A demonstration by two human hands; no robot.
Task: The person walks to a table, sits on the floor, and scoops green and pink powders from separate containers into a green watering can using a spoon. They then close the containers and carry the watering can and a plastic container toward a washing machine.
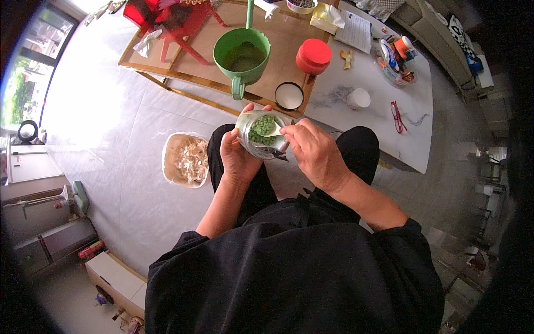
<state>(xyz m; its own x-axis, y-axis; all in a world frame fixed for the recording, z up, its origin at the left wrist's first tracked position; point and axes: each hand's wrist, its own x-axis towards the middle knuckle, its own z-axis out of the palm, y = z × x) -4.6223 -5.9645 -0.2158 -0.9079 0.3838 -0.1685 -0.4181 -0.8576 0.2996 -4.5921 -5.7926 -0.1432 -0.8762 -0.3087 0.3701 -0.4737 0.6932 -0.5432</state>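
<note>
My left hand [240,156] is wrapped around a clear jar [249,146], which is tipped so its mouth faces me. Inside lie small green granules [263,128]. A white spoon [273,132] is pinched in the fingers of my right hand [315,152], its bowl among the granules at the jar's mouth. Just beyond the jar, a round lid [289,96] with a dark rim rests near the corner of the wood-framed table [283,37]. Past it stands a green plastic cup-shaped container [242,54] with a handle, holding something brownish.
A red-lidded jar [313,56] stands beside the green container. On the marble-top table [333,85] are a white cup [358,99], red glasses [397,117], fruit peel [346,59] and a clear tub [396,62] of packets. A waste bin [183,160] sits by my left leg. A red stool [179,25] is at upper left.
</note>
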